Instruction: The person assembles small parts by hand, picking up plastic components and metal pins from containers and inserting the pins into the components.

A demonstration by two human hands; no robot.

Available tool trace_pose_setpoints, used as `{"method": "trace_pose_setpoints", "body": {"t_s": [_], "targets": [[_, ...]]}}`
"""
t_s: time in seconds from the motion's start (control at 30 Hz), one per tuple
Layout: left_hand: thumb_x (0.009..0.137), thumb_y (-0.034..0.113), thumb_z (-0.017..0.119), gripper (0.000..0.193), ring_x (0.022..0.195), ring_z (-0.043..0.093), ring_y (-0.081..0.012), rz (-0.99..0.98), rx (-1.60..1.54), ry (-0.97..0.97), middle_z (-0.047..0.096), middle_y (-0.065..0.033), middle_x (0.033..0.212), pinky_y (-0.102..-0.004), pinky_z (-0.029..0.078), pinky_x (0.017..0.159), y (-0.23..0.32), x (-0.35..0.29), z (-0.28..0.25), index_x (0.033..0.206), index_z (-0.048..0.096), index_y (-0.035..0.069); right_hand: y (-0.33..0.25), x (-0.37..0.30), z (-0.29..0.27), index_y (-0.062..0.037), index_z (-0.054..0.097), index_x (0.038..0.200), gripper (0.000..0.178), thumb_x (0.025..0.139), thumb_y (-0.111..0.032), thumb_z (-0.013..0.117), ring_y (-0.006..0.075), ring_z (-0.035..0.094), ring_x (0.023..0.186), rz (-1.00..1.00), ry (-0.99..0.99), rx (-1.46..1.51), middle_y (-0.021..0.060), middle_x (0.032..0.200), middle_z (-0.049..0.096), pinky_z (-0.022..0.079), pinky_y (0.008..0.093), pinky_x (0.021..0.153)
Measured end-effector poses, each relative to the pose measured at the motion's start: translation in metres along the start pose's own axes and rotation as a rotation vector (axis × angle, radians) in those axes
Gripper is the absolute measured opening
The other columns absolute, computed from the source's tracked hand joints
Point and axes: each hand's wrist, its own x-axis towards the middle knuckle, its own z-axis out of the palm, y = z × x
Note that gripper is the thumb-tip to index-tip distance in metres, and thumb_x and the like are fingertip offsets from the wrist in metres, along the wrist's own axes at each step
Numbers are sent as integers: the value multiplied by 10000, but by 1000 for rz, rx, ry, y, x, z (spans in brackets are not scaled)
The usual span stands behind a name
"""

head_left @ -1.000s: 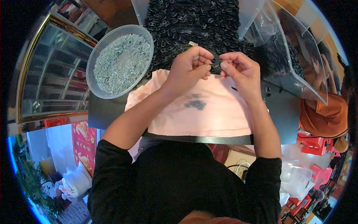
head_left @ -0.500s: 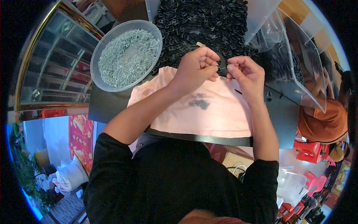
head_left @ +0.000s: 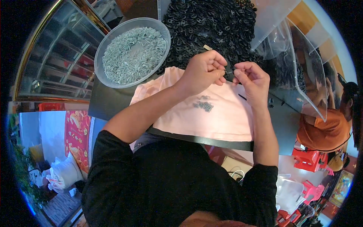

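Note:
Above the pink cloth (head_left: 174,121), my two hands come close together, fingertips nearly meeting. My left hand (head_left: 206,73) is closed in a pinch on a small black plastic piece (head_left: 226,74), mostly covered by the fingers. Opposite it, my right hand (head_left: 252,79) pinches a thin, shiny metal pin (head_left: 231,72) that points toward the black piece. Whether the two parts touch is too small to tell. Below the hands, a small heap of metal pins (head_left: 203,105) lies on the cloth. A thin black stick (head_left: 242,97) rests beside my right wrist.
A round clear tub (head_left: 99,68) full of metal pins stands at the far left. Beyond my hands lies a big pile of black two-holed plastic pieces (head_left: 208,26). A clear plastic bin (head_left: 298,72) stands at the right, near a person in an orange top (head_left: 325,130).
The view has shifted slightly, so the scene sits a little differently. Both hands keep their pinch, fingertips still close together over the cloth.

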Motion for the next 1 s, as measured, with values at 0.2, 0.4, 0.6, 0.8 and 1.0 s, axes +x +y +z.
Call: {"method": "trace_pose_setpoints", "body": {"t_s": [0.2,0.4,0.6,0.8,1.0], "targets": [[797,-49,530,149,668,607,-151,-3,5,-23,539,-96,815,-243,533,579,-3,0,-2,942,494,-50,1,0,-1,30,595,862,114,750,52,603,84,556,566,19,3,17,37,687,577,451,197,510],[802,-39,530,166,695,609,-163,-3,54,-32,540,-102,842,-261,540,607,1,0,-1,963,494,-52,0,0,-2,28,597,863,111,753,41,605,84,553,571,-16,-7,57,32,689,575,449,191,521],[806,-36,529,169,718,604,-157,10,44,-47,535,-96,844,-263,539,624,-1,-1,-2,970,491,-45,2,-1,-2,26,600,858,111,748,39,610,81,551,574,-11,-17,37,32,692,574,448,192,524],[810,-36,526,167,724,605,-158,10,62,-52,531,-96,843,-263,541,634,1,-2,0,971,484,-47,2,-1,0,14,615,836,103,737,44,618,78,550,578,-60,-59,10,30,719,575,446,190,519],[807,-34,534,164,714,611,-167,8,24,-53,533,-104,843,-267,547,624,-1,-1,0,962,483,-52,5,-1,0,17,616,830,101,735,52,624,73,549,585,-49,-80,29,33,733,579,453,188,514]]}}
